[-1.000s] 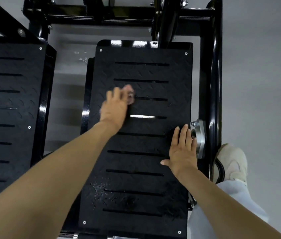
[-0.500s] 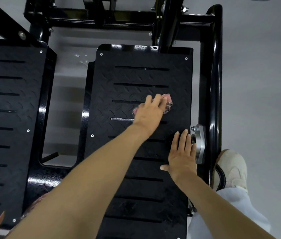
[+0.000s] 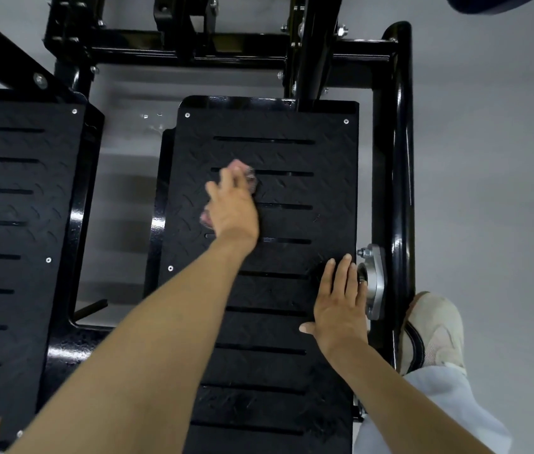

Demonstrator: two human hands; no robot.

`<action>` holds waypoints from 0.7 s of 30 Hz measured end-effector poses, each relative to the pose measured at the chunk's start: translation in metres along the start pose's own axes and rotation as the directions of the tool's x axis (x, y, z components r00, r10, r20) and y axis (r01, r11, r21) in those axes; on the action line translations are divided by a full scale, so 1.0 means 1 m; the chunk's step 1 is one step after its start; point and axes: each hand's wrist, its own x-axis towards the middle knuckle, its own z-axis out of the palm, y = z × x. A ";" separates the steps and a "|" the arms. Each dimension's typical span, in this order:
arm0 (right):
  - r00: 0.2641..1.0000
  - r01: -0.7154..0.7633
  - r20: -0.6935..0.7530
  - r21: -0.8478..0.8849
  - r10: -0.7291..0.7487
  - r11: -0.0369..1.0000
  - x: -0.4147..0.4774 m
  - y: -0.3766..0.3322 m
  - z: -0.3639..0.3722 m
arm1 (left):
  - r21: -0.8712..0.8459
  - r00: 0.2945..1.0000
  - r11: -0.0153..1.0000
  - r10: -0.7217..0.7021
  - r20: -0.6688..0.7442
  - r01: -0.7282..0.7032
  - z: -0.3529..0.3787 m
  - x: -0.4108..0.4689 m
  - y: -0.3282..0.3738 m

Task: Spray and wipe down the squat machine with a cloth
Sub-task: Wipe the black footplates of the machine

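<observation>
Black footplate [image 3: 291, 290]: slotted, diamond-tread steel.
Cloth [image 3: 246, 173]: pink, bunched, blurred, under fingertips on the plate's upper half.
Left hand [image 3: 232, 204]: fingers pressing the cloth.
Right hand [image 3: 339, 306]: flat, fingers spread, at the plate's right edge.

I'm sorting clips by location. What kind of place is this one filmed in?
Most likely a gym. Two black tread-pattern foot plates sit in a heavy black steel frame on a plain grey floor, and the left hand presses a pink cloth on one plate.
</observation>
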 end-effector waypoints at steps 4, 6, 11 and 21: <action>1.000 0.000 -0.007 0.015 0.000 1.000 0.000 -0.001 0.000 | 0.046 0.905 0.906 0.416 0.087 -0.421 0.004 -0.012 0.025; 1.000 0.004 -0.013 0.024 -0.004 1.000 0.000 0.000 0.000 | 0.099 0.823 0.819 0.552 0.130 -0.565 0.000 -0.006 0.012; 1.000 0.013 -0.020 0.032 -0.013 0.999 0.001 0.002 0.004 | -0.084 0.998 0.994 -0.066 -0.020 0.064 -0.003 0.017 -0.035; 1.000 0.003 -0.013 0.020 -0.003 1.000 0.002 0.000 0.002 | -0.118 0.897 0.896 0.437 0.063 -0.428 -0.001 -0.022 0.069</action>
